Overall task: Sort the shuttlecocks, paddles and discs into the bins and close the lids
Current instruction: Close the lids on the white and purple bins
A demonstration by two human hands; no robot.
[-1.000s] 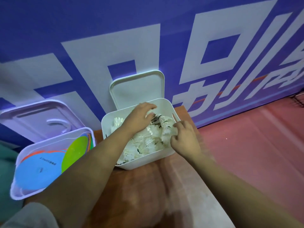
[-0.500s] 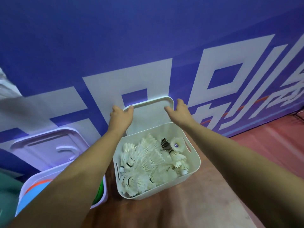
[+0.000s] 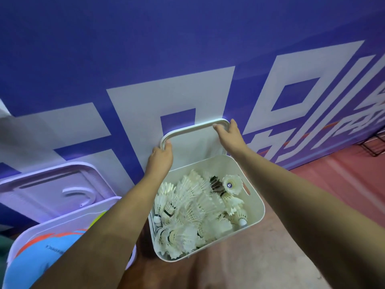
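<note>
Closing the lid, upright behind the bin, wants an even pull: left hand and right hand each have a grip clasped on a top corner. Check the shuttlecocks heaped inside the bin sit below its rim.

Wall banner: blue-violet ground with large white block glyphs and a thin orange stripe at the right. Floor: dull red.

Small bin and small lid: plain off-white.

Shuttlecocks: white feathers with dark base bands. Dark-feathered shuttlecock: black-brown.

Large bin and large lid: pale lilac-white.

Discs: light blue disc, orange disc, yellow-green disc.
</note>
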